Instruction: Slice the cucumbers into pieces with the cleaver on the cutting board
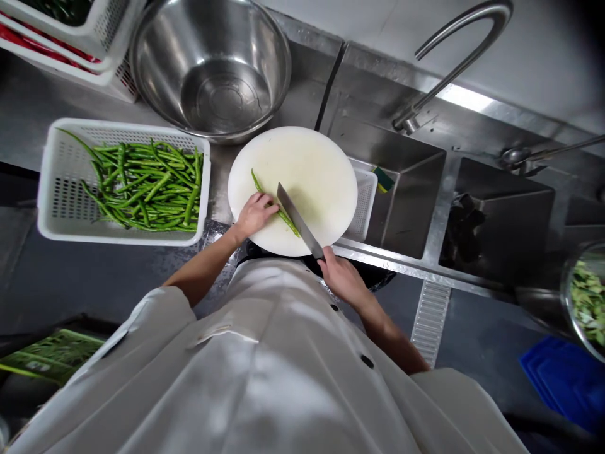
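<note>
On the round white cutting board [314, 161] lies a long green chili pepper [256, 181], slanting from upper left to lower right. My left hand [256, 214] holds it down with bent fingers over its middle. The handle of a kitchen knife [299, 221] is in the closed grip of my right hand [341, 272]. Its blade points up and left across the board, close beside the pepper's lower part; whether the edge touches the pepper I cannot tell. Left of the board, a white perforated basket [66, 183] holds many more green chili peppers [151, 186].
A large steel bowl [212, 82] stands behind the board and basket. To the right are steel sinks [411, 208] with a curved faucet [472, 53]. A white basket [365, 205] sits partly under the board. Stacked white crates [106, 38] fill the upper left.
</note>
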Available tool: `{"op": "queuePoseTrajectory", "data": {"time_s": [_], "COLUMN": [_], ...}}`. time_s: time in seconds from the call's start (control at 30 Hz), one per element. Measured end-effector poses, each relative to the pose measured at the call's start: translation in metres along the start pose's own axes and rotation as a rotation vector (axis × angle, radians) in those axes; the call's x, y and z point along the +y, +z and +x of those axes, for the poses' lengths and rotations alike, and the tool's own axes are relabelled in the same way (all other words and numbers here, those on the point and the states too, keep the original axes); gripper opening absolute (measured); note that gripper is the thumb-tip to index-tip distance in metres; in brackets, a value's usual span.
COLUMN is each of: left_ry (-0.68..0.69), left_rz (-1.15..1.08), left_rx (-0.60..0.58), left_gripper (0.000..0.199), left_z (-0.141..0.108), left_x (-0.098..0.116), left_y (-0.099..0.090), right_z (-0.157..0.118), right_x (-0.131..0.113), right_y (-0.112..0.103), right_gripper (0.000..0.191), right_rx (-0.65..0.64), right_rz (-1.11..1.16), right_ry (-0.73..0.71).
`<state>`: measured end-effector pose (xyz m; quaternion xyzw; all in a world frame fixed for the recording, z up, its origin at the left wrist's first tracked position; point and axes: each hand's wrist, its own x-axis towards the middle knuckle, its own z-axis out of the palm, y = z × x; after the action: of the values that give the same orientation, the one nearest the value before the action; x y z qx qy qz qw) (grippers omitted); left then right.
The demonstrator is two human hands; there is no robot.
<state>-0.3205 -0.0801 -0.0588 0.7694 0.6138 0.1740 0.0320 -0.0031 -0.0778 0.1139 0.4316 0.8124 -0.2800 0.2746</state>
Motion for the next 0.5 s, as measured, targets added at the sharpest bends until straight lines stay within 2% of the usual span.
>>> {"op": "queuePoseTrajectory", "data": {"time_s": [0.1, 0.27, 0.5], "left_ry": [-0.009, -0.013, -0.021], "left_rz": [-0.003, -0.055, -0.075], "left_rx": [0.008, 0.023, 0.058], "left_gripper": [0.028, 0.029, 0.027], "left_z": [-0.001, -0.001, -0.003], "left_x": [0.006, 0.003, -0.001], "left_y": [0.004, 0.004, 0.004], "right_z": [-0.006, 0.017, 0.016], "right_x": [-0.005, -0.019, -0.019], "right_y": [-0.001, 0.001, -0.009], "right_gripper": [0.023, 0.025, 0.024], "right_rx": [-0.035, -0.045, -0.045], "right_rz": [0.0, 0.02, 0.014], "right_ry": [-0.021, 0.001, -0.022]}}
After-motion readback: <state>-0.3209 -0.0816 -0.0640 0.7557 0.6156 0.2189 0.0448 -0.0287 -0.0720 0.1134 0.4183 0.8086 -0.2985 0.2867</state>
